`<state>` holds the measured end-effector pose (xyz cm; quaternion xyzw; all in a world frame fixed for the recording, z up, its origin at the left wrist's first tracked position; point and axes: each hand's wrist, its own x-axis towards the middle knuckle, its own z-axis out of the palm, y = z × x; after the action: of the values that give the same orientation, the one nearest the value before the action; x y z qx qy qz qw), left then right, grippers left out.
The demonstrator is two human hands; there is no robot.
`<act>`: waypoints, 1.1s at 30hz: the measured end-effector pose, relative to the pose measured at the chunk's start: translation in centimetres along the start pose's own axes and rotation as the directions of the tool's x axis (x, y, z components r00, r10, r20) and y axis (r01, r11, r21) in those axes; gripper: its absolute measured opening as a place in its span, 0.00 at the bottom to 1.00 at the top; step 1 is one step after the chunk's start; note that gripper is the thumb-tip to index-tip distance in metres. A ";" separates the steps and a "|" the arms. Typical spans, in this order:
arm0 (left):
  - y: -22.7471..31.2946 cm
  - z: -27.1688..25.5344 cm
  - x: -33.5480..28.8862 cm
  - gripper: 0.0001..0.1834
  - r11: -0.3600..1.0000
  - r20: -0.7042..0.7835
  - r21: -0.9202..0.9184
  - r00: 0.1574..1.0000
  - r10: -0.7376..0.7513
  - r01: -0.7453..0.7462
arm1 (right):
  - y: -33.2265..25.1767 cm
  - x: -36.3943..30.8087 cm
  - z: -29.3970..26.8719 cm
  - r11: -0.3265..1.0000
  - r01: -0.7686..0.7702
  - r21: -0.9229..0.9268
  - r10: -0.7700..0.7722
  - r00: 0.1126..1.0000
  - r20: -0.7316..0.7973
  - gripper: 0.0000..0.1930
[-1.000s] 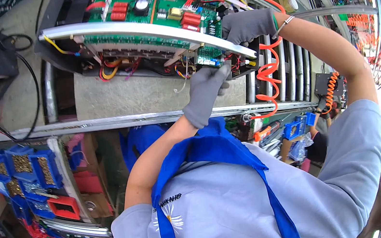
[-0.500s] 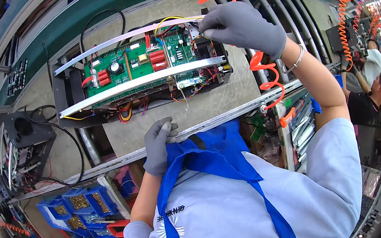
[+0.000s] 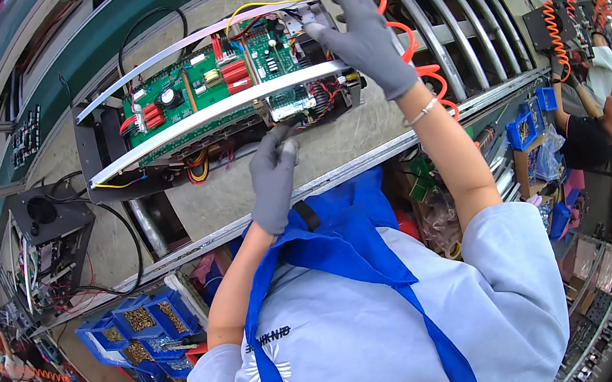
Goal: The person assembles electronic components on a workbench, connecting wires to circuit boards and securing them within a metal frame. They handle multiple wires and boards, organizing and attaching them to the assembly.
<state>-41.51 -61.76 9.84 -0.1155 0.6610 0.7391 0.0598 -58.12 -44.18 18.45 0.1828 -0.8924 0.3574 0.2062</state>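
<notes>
An elongated dark chassis [image 3: 99, 153] lies on the bench, its top uncovered. Inside is a green circuit board [image 3: 188, 104] with red and yellow components. Two pale metal rails run lengthwise over it, a near rail [image 3: 213, 116] and a far rail [image 3: 180, 43]. At the chassis's right end my gloved right hand [image 3: 365, 43] has thumb and fingers apart, with nothing seen between them. My gloved left hand [image 3: 274, 184] is at the near side, below the wiring, fingers loosely stretched toward the chassis edge. Whether its fingertips touch there I cannot tell.
An orange coiled hose [image 3: 381, 4] hangs beside my right hand. Metal rollers [image 3: 448, 34] lie to the right. Another dark unit [image 3: 52, 219] with a black cable stands at left. Blue bins [image 3: 140, 320] of small fasteners sit below the bench edge. A person [image 3: 598, 126] works at far right.
My right hand has let go of the wire area at the chassis's right end, its fingers spreading. My left hand has moved up and right to the near side, its fingers uncurling.
</notes>
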 end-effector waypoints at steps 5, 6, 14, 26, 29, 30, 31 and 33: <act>1.0 2.8 3.6 0.20 0.949 0.243 0.141 0.919 -0.310 0.282 | 1.6 -0.3 1.2 0.963 -0.061 0.263 0.073 0.997 -0.036 0.30; 0.8 3.4 4.3 0.19 0.957 0.250 0.119 0.925 -0.287 0.265 | 0.9 -0.1 0.2 0.971 -0.046 0.233 0.051 0.999 -0.016 0.28; -6.8 3.6 8.1 0.12 0.766 0.228 -0.589 0.962 -0.148 0.257 | -2.2 3.9 -2.6 0.921 0.389 -0.036 -0.306 0.775 0.554 0.08; -7.9 4.7 9.0 0.14 0.414 0.382 -0.818 0.915 -0.130 0.400 | -6.7 8.5 0.7 0.807 0.482 -0.341 0.308 0.148 0.940 0.11; -8.5 5.5 10.2 0.14 0.417 0.432 -0.815 0.901 -0.028 0.403 | -7.3 8.6 2.0 0.786 0.509 -0.350 0.377 0.055 0.925 0.12; -8.5 5.8 10.6 0.13 0.433 0.431 -0.809 0.902 -0.024 0.398 | -6.5 8.3 2.9 0.740 0.597 -0.309 0.339 0.065 0.938 0.13; -8.9 6.1 10.8 0.13 0.720 0.313 -0.678 0.945 0.099 0.149 | -6.4 7.9 3.4 0.684 0.678 -0.268 0.306 0.067 0.950 0.14; -9.5 6.4 11.1 0.13 0.918 0.207 -0.248 0.909 0.362 -0.309 | -6.3 8.3 3.6 0.686 0.671 -0.281 0.363 0.019 0.932 0.14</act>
<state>-50.54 -55.04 -1.47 0.0881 0.5766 0.8123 0.0010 -63.05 -52.48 23.72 0.3930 -0.7948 -0.2698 -0.3757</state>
